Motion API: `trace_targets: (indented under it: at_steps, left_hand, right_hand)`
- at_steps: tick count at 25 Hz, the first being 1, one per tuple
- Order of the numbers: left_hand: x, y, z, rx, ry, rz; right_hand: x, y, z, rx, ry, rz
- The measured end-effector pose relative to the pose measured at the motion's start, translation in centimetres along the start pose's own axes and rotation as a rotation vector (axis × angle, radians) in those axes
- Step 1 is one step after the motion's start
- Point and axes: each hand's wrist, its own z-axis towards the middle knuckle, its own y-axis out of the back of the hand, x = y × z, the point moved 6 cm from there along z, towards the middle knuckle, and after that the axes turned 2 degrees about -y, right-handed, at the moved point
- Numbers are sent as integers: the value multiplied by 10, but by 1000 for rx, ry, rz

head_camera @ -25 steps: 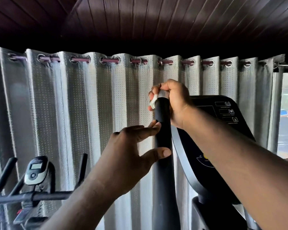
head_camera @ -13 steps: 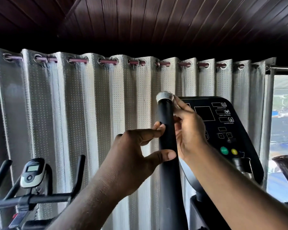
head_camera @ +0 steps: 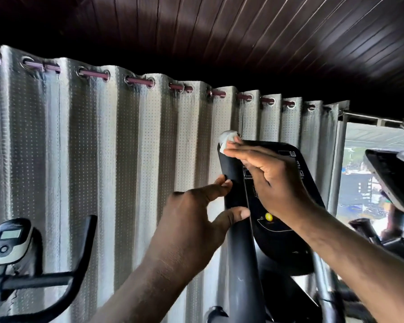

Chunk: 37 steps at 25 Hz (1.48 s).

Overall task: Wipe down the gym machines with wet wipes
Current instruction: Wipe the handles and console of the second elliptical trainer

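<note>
The elliptical machine's upright handle bar (head_camera: 231, 169), black foam above grey metal, rises at centre right. My left hand (head_camera: 196, 220) holds it between fingers and thumb a little below the top. My right hand (head_camera: 273, 183) reaches across from the right, its fingers stretched over the bar's top end and pressing a crumpled white wet wipe (head_camera: 228, 138) against the cap. Behind the bar sits the machine's black console (head_camera: 282, 234) with a yellow button, partly hidden by my right hand.
A silver eyelet curtain (head_camera: 103, 159) hangs close behind. An exercise bike stands at the lower left with a small display (head_camera: 8, 241) and black handlebars (head_camera: 77, 259). Another machine's console (head_camera: 392, 176) juts in at the right, before a bright window (head_camera: 357, 187).
My right hand slid from the bar's top down its right side, then came back up to the top with the wipe. My left hand stayed on the bar.
</note>
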Motion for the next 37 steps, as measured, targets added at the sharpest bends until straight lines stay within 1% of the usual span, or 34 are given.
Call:
trace_targets:
  at_steps: [2,4,6,8,10,11,13,14,16,18,20,22,24,25,26,28,29,30,33,37]
  left_hand:
    - [2,-3,-13,-66,58,-136]
    - [7,-4,-31,-95,96,-255]
    - [14,-5,-49,-87,111,-344]
    - [20,-7,-65,-44,120,-437]
    - [21,-12,-77,7,130,-514]
    - [21,-15,-81,8,129,-542]
    - [24,-21,-88,1,142,-600]
    - [24,-24,-92,6,148,-622]
    - [24,-26,-99,5,150,-650]
    - [27,-27,-107,12,168,-644]
    - [29,-27,-114,29,202,-672]
    - [28,-25,-121,39,214,-656]
    - [25,-22,-126,43,224,-604]
    - [24,-23,-128,44,243,-593]
    - [23,-24,-129,46,265,-587]
    - [19,-22,-130,38,296,-559]
    - [14,-21,-130,36,307,-542]
    - [11,-20,-130,33,325,-530]
    - [4,-17,-133,-10,378,-495]
    - [-9,-5,-145,-139,358,-274]
  right_hand:
    - [12,6,-7,68,33,-51]
    - [29,10,-24,130,59,-97]
    - [49,13,-49,193,61,-133]
    - [68,20,-61,286,116,-164]
    - [76,31,-36,374,222,-237]
    - [73,35,-15,353,250,-293]
    - [54,31,32,329,234,-394]
    - [45,20,48,371,213,-425]
    - [32,-6,52,490,159,-423]
    - [39,-12,29,544,132,-398]
    - [61,-2,-9,563,141,-366]
    - [91,6,-45,617,214,-351]
    - [100,8,-45,703,338,-366]
    - [96,8,-34,699,384,-412]
    - [87,7,-16,664,374,-434]
    - [63,3,27,550,289,-420]
    - [54,-1,39,518,230,-406]
    - [48,-6,40,524,185,-384]
    - [56,-11,-1,569,161,-255]
    - [90,9,-76,479,180,-37]
